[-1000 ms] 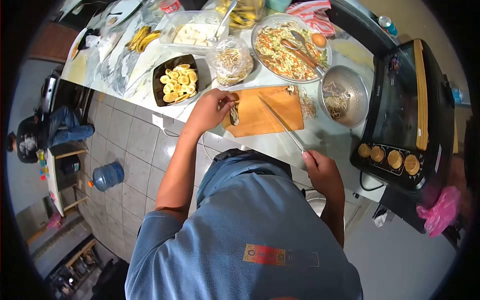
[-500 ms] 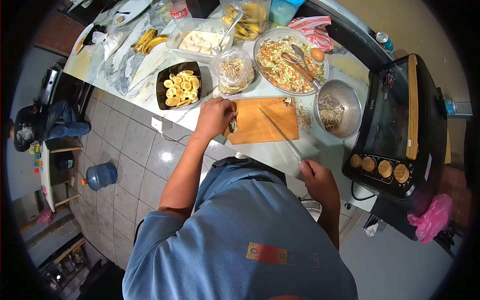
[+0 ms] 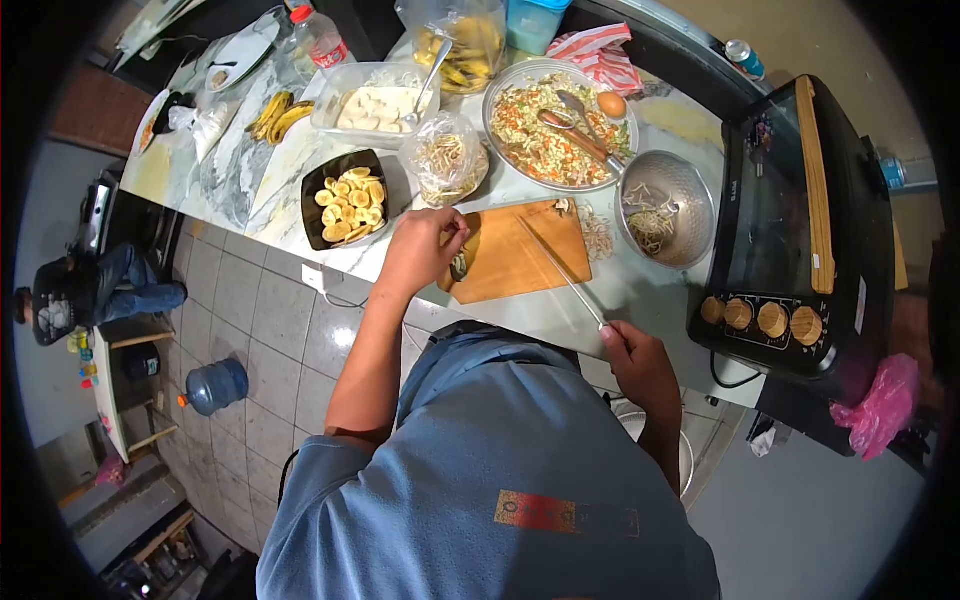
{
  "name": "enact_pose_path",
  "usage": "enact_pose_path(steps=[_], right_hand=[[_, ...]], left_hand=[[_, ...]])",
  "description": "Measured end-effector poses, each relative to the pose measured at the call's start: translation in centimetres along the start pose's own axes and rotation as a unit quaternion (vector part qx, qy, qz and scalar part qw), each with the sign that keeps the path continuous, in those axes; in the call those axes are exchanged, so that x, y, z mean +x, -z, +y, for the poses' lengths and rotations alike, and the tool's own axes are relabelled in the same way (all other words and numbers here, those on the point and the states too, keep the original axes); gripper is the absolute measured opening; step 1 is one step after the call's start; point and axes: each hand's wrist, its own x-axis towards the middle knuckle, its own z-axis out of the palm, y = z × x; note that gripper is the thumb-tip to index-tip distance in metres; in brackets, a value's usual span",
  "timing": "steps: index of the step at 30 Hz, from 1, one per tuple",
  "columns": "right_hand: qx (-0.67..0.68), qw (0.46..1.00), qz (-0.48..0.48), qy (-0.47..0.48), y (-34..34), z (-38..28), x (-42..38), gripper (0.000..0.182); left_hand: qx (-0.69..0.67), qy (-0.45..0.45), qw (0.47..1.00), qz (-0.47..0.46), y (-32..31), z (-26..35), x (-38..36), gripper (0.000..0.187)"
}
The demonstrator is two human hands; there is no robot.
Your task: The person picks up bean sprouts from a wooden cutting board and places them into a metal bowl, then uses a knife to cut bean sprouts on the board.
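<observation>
The shirt's red patch (image 3: 537, 511) carries unclear lettering. The right hand's (image 3: 637, 358) fingers clench the knife (image 3: 562, 271); the left's (image 3: 437, 238) curl at the board's (image 3: 515, 262) left end.

The board (image 3: 520, 265) is set mid-frame on the table (image 3: 320, 270), flanked by the bowl (image 3: 697, 215) at right; the platter (image 3: 497, 135) is placed behind, toward the upper edge.
</observation>
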Motion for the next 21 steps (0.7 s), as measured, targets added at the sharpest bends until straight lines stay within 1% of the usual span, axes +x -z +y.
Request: enact_pose_path(steps=[1, 3, 6, 7, 9, 13, 15, 16, 18, 19, 21], right_hand=[[0.003, 1.000, 0.004, -0.003, 0.0, 0.2, 0.0, 0.040], [-0.004, 1.000, 0.013, 0.000, -0.2, 0.6, -0.2, 0.041], [-0.002, 1.000, 0.012, -0.021, 0.0, 0.5, -0.4, 0.041], [0.000, 1.000, 0.013, -0.022, -0.1, 0.6, -0.4, 0.041], [0.004, 1.000, 0.027, -0.010, -0.3, 0.9, -0.4, 0.041], [0.010, 1.000, 0.021, -0.012, -0.3, 0.7, -0.2, 0.041], [0.015, 1.000, 0.024, 0.006, -0.5, 1.0, -0.1, 0.038], [0.016, 1.000, 0.027, 0.005, -0.4, 1.0, -0.1, 0.038], [0.017, 0.999, 0.032, 0.001, -0.3, 0.9, -0.3, 0.038], [0.018, 0.999, 0.035, -0.001, -0.3, 1.1, -0.3, 0.038], [0.028, 0.999, 0.045, -0.005, -0.4, 1.8, -0.5, 0.037]], left_hand=[[-0.001, -0.005, 1.000, -0.004, 0.1, 0.2, 0.2, 0.009], [0.092, -0.044, 0.995, -0.001, 0.5, 0.8, 0.5, 0.009], [0.099, -0.045, 0.994, -0.010, 0.8, 0.8, 0.8, 0.009], [0.100, -0.047, 0.994, -0.012, 0.9, 0.8, 0.8, 0.009], [0.080, -0.020, 0.996, -0.035, 1.3, 0.8, 0.9, 0.010], [0.064, -0.016, 0.996, -0.053, 1.2, 0.6, 1.8, 0.011], [0.032, 0.019, 0.995, -0.088, 0.7, 1.5, 2.4, 0.010], [0.031, 0.016, 0.995, -0.089, 0.3, 1.6, 2.9, 0.010], [0.054, -0.084, 0.988, -0.114, -0.9, 1.9, 3.8, 0.008], [0.073, -0.116, 0.982, -0.127, -1.6, 2.0, 4.2, 0.006], [0.079, -0.130, 0.977, -0.148, -2.9, 2.4, 5.1, 0.006]])
